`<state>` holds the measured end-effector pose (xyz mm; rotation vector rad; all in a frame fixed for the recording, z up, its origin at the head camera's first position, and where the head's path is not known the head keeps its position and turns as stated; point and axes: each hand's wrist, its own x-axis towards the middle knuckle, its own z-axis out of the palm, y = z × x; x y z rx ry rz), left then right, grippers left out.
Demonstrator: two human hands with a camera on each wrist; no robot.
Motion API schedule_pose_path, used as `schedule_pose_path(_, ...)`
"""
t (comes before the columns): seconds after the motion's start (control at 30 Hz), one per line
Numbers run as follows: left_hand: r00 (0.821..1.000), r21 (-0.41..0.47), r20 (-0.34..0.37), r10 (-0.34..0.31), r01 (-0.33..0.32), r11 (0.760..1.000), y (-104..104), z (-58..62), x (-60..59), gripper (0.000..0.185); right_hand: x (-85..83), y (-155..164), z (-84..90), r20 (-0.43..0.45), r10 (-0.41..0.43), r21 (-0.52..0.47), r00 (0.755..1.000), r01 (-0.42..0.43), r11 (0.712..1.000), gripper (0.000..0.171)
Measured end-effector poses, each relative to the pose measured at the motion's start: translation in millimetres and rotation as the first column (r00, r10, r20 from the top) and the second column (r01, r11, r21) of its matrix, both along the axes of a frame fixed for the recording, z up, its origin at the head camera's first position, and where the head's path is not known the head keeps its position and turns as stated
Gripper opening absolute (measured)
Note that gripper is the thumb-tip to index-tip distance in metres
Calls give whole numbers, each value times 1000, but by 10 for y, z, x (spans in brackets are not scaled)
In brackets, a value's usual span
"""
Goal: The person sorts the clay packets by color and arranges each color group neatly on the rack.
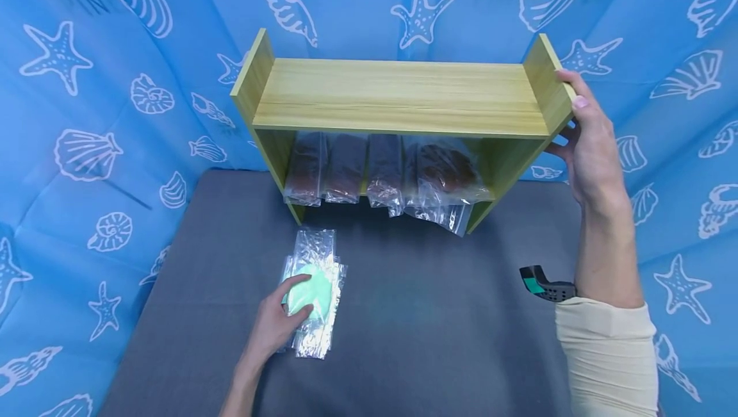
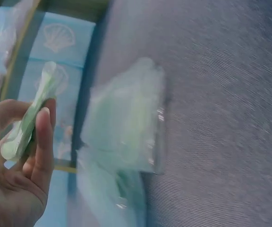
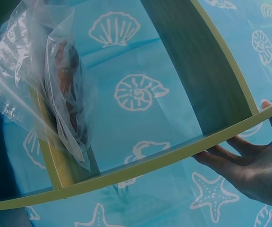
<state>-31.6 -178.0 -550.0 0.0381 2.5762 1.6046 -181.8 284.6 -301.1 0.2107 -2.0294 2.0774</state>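
Observation:
My left hand (image 1: 275, 322) pinches a pale green item in a clear plastic bag (image 1: 319, 290) between thumb and fingers. It is held above the dark grey table, and its exact kind cannot be made out. In the left wrist view, other bagged green pieces (image 2: 122, 120) lie blurred on the cloth beside that hand. My right hand (image 1: 595, 148) grips the right side panel of a light wooden shelf (image 1: 403, 93), thumb on the near edge and fingers behind it. In the right wrist view, the fingers (image 3: 228, 163) touch the panel.
Clear bags of brown contents (image 1: 446, 167) stand in a row on the shelf's lower board, some overhanging its front edge. Blue curtains (image 1: 109, 154) with white shells and starfish hang behind and at both sides. A black wrist device (image 1: 544, 286) sticks out near the right sleeve.

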Motion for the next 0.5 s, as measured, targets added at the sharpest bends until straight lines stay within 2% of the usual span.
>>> schedule_pose_path(0.23, 998, 85, -46, -38, 42, 996, 69, 260, 13, 61, 0, -2, 0, 3, -2, 16, 1000, 2, 1000, 44)
schedule_pose_path(0.3, 998, 95, -51, -41, 46, 994, 111, 400, 29, 63, 1, -2, 0, 3, -4, 17, 1000, 4, 1000, 44)
schedule_pose_path(0.5, 995, 79, -84, -49, 56, 995, 124, 541, 39, 64, 9, -5, 2, 5, -10, 23, 1000, 10, 1000, 44)
